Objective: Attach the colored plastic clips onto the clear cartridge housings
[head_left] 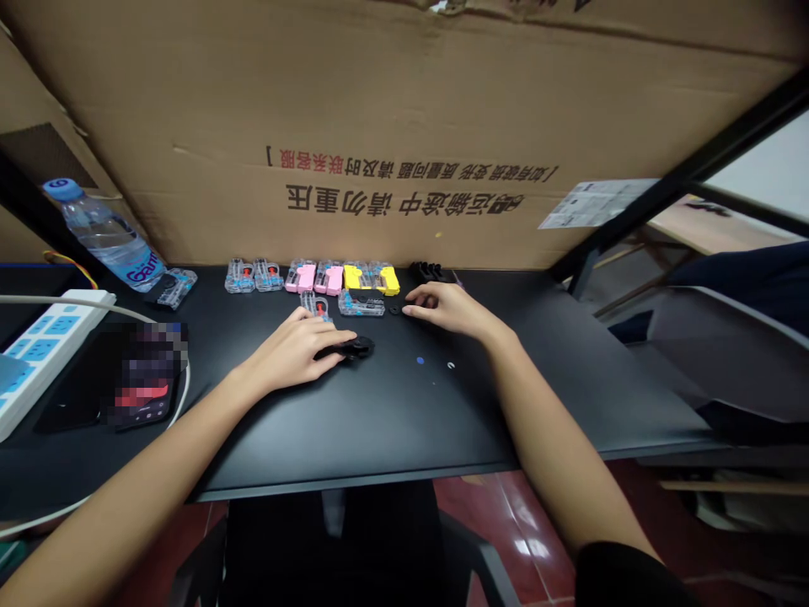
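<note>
On the black table, my left hand [308, 347] is closed on a black plastic piece [359, 346], which pokes out past the fingertips. Just beyond that hand is a clear plastic case with a red part [319, 308]. My right hand [446, 307] rests farther right with curved fingers, a gap between thumb and forefinger. Beside its thumb tip lies a small black ring [395, 309]. Several black parts [427, 271] sit behind this hand. A clear and black case [361, 303] lies between the hands, near the ring.
Clear cases [254, 276], pink cases [314, 276] and yellow cases [372, 278] line the cardboard [404, 101]. A blue disc [420, 361] and white clip [451, 365] lie in front. At left are a water bottle [104, 232], power strip [54, 346], cable and phone [148, 375].
</note>
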A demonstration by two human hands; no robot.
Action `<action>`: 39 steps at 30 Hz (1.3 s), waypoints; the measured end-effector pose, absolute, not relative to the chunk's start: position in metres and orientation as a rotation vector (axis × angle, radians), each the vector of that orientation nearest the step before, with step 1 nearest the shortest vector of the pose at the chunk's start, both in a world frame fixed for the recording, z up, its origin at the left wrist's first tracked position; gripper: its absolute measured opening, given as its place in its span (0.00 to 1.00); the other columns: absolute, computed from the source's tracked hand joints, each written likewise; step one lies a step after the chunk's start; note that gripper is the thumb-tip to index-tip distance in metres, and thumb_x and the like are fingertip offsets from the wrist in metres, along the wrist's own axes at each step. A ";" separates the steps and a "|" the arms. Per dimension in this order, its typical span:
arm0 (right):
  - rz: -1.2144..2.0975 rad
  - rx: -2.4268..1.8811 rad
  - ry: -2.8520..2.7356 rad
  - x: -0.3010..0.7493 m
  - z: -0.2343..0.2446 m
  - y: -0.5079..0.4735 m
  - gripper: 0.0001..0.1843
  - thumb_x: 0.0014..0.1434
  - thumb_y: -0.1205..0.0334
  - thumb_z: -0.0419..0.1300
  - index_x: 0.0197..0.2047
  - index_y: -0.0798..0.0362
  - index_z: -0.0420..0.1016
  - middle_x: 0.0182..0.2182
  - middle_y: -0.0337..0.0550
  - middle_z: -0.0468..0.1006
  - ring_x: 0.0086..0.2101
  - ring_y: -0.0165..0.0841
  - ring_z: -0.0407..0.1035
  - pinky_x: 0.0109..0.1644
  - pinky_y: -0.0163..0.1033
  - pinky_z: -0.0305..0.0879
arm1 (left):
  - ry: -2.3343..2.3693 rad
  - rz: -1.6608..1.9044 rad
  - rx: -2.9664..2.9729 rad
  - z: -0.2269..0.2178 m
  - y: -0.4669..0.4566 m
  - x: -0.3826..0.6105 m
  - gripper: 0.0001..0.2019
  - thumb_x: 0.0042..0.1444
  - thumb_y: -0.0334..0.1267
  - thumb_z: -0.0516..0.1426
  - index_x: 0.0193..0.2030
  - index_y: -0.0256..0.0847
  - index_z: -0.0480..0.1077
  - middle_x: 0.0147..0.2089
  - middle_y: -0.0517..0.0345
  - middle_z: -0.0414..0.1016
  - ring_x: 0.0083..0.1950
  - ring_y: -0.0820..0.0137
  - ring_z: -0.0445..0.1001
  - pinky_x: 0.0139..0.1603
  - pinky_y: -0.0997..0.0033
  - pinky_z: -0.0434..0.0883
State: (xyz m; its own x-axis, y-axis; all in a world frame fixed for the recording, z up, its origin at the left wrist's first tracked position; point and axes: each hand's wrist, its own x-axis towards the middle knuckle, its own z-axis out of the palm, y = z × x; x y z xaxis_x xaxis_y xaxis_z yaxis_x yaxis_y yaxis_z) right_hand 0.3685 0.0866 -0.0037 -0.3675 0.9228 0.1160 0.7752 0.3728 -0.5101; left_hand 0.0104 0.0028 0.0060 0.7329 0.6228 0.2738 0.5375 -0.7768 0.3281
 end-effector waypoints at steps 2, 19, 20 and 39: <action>0.542 -1.465 -2.268 0.367 -0.007 0.088 0.16 0.61 0.49 0.71 0.46 0.52 0.87 0.36 0.45 0.86 0.33 0.37 0.77 0.39 0.42 0.71 | 0.918 0.539 2.725 0.006 0.004 0.010 0.17 0.74 0.41 0.56 0.65 0.47 0.76 0.48 0.55 0.86 0.49 0.62 0.80 0.56 0.58 0.62; 0.472 -1.507 -2.339 0.355 -0.002 0.081 0.09 0.66 0.60 0.67 0.45 0.54 0.87 0.36 0.47 0.87 0.35 0.39 0.79 0.41 0.42 0.72 | 0.925 0.496 2.796 0.005 0.005 0.008 0.18 0.73 0.39 0.58 0.67 0.46 0.77 0.48 0.55 0.86 0.48 0.63 0.78 0.56 0.59 0.61; 0.477 -1.502 -2.336 0.355 -0.003 0.081 0.09 0.65 0.61 0.67 0.45 0.54 0.87 0.36 0.47 0.87 0.35 0.39 0.79 0.41 0.43 0.72 | 0.928 0.492 2.796 0.005 0.005 0.008 0.18 0.73 0.39 0.58 0.67 0.46 0.77 0.48 0.55 0.86 0.49 0.63 0.78 0.56 0.59 0.61; 0.624 -0.893 -2.284 0.290 0.018 0.031 0.13 0.73 0.56 0.63 0.51 0.51 0.88 0.44 0.49 0.89 0.42 0.40 0.82 0.50 0.45 0.77 | 0.926 0.538 2.782 0.003 0.005 0.008 0.16 0.75 0.42 0.57 0.63 0.42 0.78 0.45 0.54 0.86 0.47 0.63 0.79 0.57 0.59 0.62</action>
